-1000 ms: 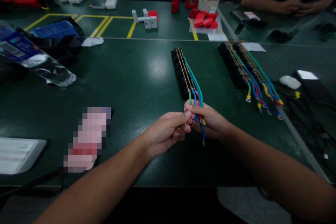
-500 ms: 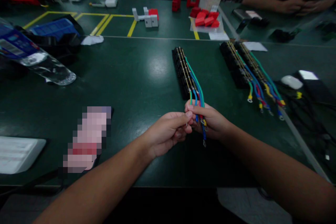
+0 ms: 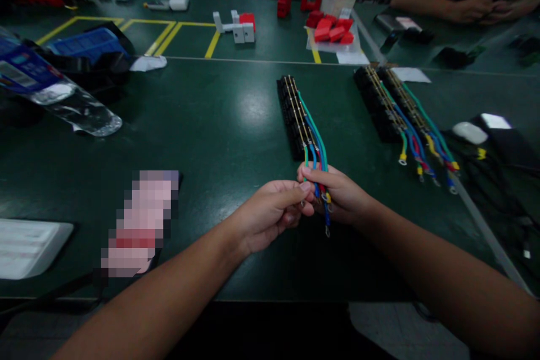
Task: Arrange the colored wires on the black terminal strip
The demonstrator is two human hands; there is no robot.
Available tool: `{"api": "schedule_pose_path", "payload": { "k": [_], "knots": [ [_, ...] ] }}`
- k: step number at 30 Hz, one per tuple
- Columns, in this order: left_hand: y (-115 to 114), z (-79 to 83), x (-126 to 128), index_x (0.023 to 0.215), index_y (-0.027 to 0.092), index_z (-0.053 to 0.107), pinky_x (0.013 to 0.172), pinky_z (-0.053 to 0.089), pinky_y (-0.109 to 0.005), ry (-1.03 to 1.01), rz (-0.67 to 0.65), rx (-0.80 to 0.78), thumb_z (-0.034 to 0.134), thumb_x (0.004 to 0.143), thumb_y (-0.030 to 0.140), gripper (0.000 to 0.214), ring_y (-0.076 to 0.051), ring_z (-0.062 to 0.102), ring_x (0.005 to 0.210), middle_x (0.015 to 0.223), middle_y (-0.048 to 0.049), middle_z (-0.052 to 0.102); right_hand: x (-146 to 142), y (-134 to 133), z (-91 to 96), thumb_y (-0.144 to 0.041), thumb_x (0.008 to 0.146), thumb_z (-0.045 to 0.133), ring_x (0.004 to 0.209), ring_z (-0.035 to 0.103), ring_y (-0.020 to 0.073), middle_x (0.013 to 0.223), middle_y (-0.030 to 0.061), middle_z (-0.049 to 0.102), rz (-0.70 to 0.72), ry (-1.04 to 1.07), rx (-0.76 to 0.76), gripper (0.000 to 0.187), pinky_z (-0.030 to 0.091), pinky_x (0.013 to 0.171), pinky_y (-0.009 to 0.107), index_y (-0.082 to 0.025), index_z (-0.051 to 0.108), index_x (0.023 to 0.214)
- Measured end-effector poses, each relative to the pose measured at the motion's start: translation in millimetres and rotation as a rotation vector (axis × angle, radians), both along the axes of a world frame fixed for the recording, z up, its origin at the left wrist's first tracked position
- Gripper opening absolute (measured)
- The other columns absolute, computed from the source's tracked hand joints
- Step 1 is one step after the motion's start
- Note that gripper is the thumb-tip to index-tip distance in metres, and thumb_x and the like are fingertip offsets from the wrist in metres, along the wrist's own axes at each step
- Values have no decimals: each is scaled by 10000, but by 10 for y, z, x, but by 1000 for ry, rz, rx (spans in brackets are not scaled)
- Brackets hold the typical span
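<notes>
A black socket strip with brass-coloured bars along its top lies on the green table in front of me. Green, blue and red wires run from its near end and finish in ring terminals. My right hand is closed around these wires just below the strip, thumb on top. Close against it, my left hand pinches the end of the leftmost green wire between thumb and fingers. The fingers partly hide that wire's tip.
Two similar wired strips lie to the right, near a white mouse and black cables. A phone and a plastic bottle are at the left. Red parts sit at the back; a co-worker's hands show at far right.
My left thumb and fingertips have shifted very slightly on the green wire's end. My right hand keeps its hold, and the strip stays in place.
</notes>
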State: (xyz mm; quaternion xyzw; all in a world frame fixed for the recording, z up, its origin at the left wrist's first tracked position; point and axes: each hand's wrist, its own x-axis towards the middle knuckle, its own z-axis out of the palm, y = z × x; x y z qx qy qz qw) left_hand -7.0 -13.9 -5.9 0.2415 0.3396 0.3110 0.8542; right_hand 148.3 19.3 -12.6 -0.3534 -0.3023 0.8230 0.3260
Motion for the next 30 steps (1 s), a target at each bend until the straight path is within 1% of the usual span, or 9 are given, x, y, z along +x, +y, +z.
{"api": "schedule_pose_path", "payload": {
  "k": [8, 12, 18, 30],
  "knots": [
    [-6, -22, -4, 806, 118, 573, 436, 215, -135, -3, -9, 14, 681, 823, 321, 231, 9, 356, 425, 639, 2, 605, 0, -4, -6, -290, 745, 749, 459, 545, 79, 528, -44, 534, 1, 1, 3, 219, 462, 444, 165, -142, 587, 738],
    [-5, -15, -4, 804, 122, 577, 435, 218, -135, 20, -10, 29, 690, 814, 338, 244, 4, 359, 430, 633, 4, 602, -3, -4, -4, -295, 739, 755, 463, 542, 79, 548, -34, 548, 1, -7, 3, 226, 457, 441, 165, -140, 591, 736],
    [-14, 0, 6, 786, 121, 575, 433, 210, -145, 50, -6, 45, 693, 804, 362, 269, 3, 358, 433, 632, 2, 600, -5, -2, 6, -299, 738, 757, 448, 523, 73, 528, -43, 525, 11, -6, 7, 234, 441, 430, 160, -142, 583, 727],
    [-18, -7, 4, 784, 127, 573, 423, 216, -142, 72, -18, 81, 658, 836, 361, 255, -5, 361, 435, 613, 11, 589, -10, 3, 1, -274, 755, 742, 446, 520, 67, 522, -29, 553, 20, 41, 11, 212, 433, 427, 152, -132, 590, 718]
  ]
}}
